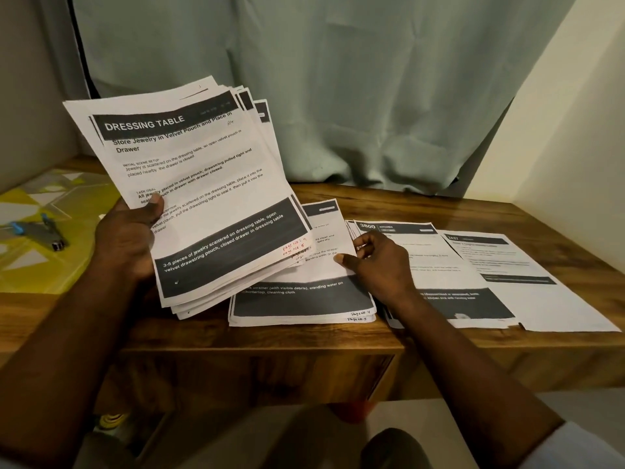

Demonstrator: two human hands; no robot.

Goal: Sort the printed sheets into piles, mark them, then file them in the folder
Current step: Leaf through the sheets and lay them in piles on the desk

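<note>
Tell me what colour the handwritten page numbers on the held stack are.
Red ink; page numbers at the corner of the stack, head view.

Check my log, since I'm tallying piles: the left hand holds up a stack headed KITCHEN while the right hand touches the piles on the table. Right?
Not quite. The head view shows the stack in the left hand headed DRESSING TABLE, not KITCHEN; the KITCHEN pile lies on the table. The right hand does touch the piles there.
</note>
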